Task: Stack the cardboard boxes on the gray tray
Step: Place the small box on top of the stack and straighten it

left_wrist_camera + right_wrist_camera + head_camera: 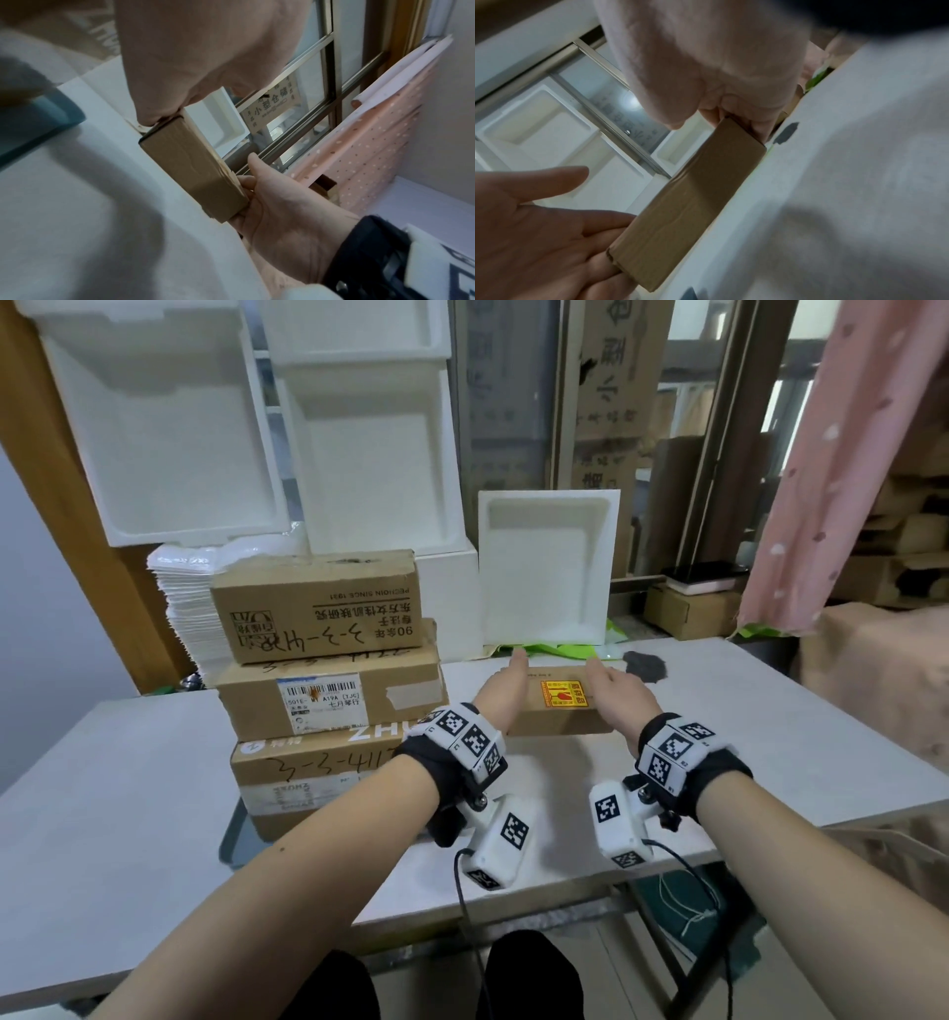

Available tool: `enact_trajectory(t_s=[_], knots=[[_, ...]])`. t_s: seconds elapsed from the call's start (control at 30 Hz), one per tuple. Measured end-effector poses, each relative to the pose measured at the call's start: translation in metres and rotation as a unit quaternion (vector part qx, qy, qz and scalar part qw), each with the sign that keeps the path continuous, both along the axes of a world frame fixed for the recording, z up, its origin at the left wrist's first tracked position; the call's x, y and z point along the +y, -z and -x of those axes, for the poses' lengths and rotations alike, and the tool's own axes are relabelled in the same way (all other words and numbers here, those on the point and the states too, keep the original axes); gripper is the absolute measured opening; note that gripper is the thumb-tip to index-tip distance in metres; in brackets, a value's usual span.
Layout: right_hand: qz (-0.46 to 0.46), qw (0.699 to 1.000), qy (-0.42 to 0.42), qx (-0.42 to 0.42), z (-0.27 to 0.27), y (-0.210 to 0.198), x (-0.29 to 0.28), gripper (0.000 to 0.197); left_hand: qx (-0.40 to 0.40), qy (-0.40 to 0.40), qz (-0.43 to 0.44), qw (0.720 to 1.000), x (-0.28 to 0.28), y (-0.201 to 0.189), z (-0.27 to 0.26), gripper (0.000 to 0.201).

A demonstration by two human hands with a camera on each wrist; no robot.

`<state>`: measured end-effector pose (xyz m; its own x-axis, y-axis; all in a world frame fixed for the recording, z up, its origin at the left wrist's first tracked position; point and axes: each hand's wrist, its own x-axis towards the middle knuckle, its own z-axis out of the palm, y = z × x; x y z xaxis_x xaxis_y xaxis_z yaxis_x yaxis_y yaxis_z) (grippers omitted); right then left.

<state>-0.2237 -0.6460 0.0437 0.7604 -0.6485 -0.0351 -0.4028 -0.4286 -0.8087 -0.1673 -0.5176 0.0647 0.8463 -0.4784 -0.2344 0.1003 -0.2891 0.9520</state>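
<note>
A small flat cardboard box (560, 722) with a red and yellow label lies on the white table (770, 737), held between my two hands. My left hand (508, 685) lies flat against its left end with straight fingers. My right hand (613, 690) grips its right end, fingers bent round the edge and thumb above the top. The wrist views show the same box (190, 166) (693, 203) clamped end to end. To the left, three larger cardboard boxes (328, 695) stand stacked on the gray tray (232, 834), whose corner (38, 125) also shows in the left wrist view.
White foam boxes (547, 567) lean against the window behind the table. A pile of white sheets (185, 608) stands behind the stack. A dark patch (644, 665) and green material (560, 652) lie at the table's far edge. A pink curtain (847, 480) hangs at right.
</note>
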Motion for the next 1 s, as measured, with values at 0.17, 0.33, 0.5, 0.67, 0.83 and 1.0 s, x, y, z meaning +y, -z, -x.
enact_trajectory(t_s=[0.17,0.33,0.5,0.67,0.83,1.0], knots=[[0.026,0.999,0.012,-0.042,0.001,-0.041,0.006,0.066,-0.025,0.004,0.046,0.999,0.008,-0.036,-0.002,0.077],[0.02,0.996,0.005,-0.082,0.005,-0.071,0.022,0.069,-0.04,0.002,0.087,0.995,0.017,-0.057,-0.018,0.101],[0.031,0.992,-0.011,-0.124,0.007,-0.104,0.043,0.067,-0.073,0.008,0.098,0.992,0.042,-0.094,-0.014,0.101],[0.047,0.983,-0.031,-0.172,0.0,-0.13,0.063,0.059,-0.112,-0.004,0.093,0.989,0.073,-0.132,0.002,0.075],[0.055,0.98,-0.058,-0.181,-0.013,-0.148,0.089,0.057,-0.121,-0.011,0.109,0.987,0.103,-0.154,-0.013,0.076],[0.06,0.977,-0.086,-0.186,-0.036,-0.17,0.121,0.063,-0.105,-0.056,0.142,0.983,0.139,-0.17,-0.033,0.076]])
